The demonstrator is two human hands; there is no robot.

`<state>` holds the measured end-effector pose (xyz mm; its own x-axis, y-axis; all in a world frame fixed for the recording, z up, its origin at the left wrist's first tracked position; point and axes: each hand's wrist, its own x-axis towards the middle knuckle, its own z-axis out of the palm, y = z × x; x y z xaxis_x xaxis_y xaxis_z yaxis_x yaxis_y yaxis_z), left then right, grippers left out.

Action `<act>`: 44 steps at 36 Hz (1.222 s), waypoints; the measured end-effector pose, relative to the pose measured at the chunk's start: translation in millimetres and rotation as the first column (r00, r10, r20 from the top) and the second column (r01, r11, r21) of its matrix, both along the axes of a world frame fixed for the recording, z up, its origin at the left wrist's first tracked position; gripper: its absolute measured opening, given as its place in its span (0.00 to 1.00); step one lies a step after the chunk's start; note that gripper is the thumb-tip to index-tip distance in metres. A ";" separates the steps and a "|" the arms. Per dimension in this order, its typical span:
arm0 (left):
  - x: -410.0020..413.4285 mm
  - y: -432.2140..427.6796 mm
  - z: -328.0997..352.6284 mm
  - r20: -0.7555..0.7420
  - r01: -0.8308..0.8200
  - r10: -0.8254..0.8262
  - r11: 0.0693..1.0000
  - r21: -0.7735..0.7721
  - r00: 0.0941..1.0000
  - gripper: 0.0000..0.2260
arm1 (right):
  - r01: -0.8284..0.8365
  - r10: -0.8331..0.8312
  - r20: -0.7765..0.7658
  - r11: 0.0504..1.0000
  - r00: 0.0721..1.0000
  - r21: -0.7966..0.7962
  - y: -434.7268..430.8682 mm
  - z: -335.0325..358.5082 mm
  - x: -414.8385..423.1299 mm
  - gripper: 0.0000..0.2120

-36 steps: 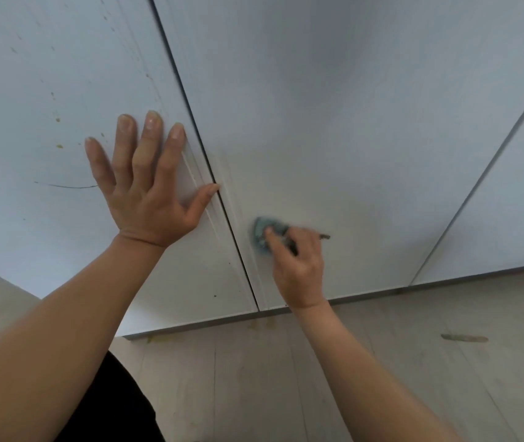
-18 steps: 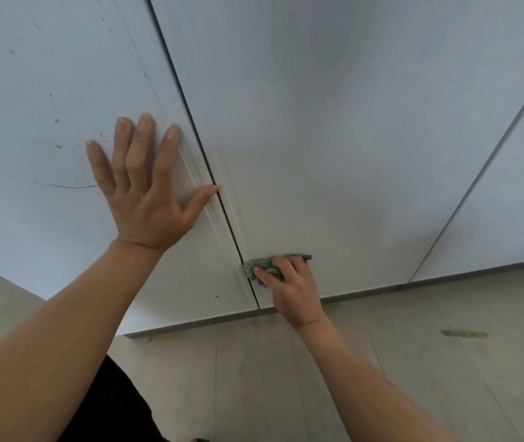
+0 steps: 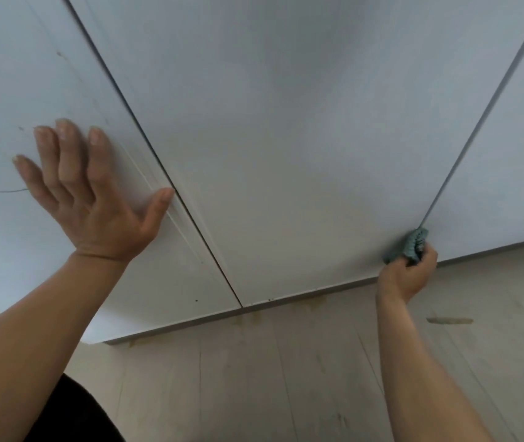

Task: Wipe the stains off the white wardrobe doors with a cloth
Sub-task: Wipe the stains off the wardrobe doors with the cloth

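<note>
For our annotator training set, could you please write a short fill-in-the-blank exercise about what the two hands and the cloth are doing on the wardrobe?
1. The left hand lies flat, with fingers spread, on the ____ door.
2. The right hand grips a crumpled ____ cloth.
3. The cloth sits at the bottom of the gap between the middle door and the ____ door.
4. Yellowish stains mark the ____ just below the doors.

Missing words: left; blue-green; right; floor

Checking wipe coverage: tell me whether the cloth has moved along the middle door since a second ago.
Yes. The cloth went from beside the left door gap, down and rightward along the door's bottom, to the right gap.
</note>
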<state>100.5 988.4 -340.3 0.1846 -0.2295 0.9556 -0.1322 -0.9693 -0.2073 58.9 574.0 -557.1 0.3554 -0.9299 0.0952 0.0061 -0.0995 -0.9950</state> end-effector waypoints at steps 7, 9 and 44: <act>1.8 -3.0 -0.3 0.025 -0.009 0.009 1.000 -0.010 1.000 0.43 | -0.068 0.063 -0.048 0.993 0.997 -0.098 20.6 -9.4 3.9 0.21; 1.8 -3.5 -0.3 0.025 -0.016 0.016 1.000 -0.014 1.000 0.43 | -0.150 0.144 -0.046 0.972 0.988 -0.179 37.4 -14.2 -2.1 0.21; 3.3 -7.6 1.2 0.049 -0.057 0.055 0.998 0.031 0.997 0.41 | -0.285 0.288 -0.021 0.930 0.957 -0.231 134.6 3.8 -11.5 0.24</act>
